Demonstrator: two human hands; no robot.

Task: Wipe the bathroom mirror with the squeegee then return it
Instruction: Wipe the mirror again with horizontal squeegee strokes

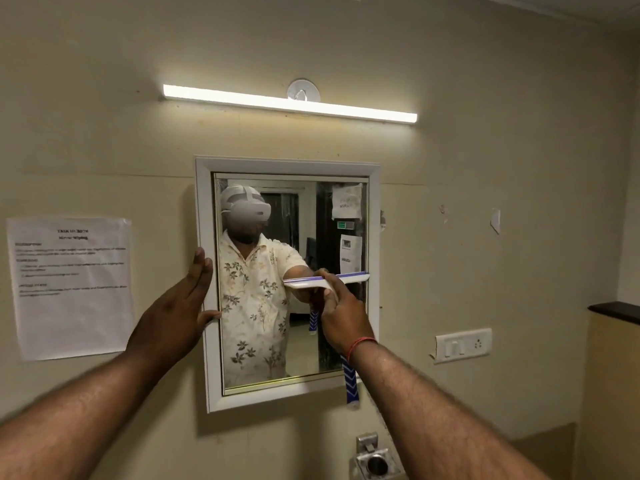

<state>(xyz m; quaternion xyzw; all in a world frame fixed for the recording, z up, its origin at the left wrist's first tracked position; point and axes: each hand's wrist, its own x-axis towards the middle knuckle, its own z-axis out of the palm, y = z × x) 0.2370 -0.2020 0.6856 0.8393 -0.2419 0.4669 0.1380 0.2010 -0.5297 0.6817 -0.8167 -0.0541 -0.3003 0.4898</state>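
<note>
A white-framed mirror (204, 216) hangs on the beige wall straight ahead. My right hand (341, 313) grips a squeegee (349, 382) by its blue-and-white patterned handle. Its white head with a purple blade lies roughly level against the glass, on the right half at mid height. My left hand (180, 306) is flat and open against the mirror's left frame, fingers up, thumb hooked over the inner edge. The glass reflects a person in a floral shirt wearing a headset.
A lit tube light (291, 103) runs above the mirror. A printed sheet (71, 289) is taped to the wall at left. A white switch plate (462, 345) sits at right, a dark ledge (614, 311) beyond it. A metal holder (375, 460) is mounted below the mirror.
</note>
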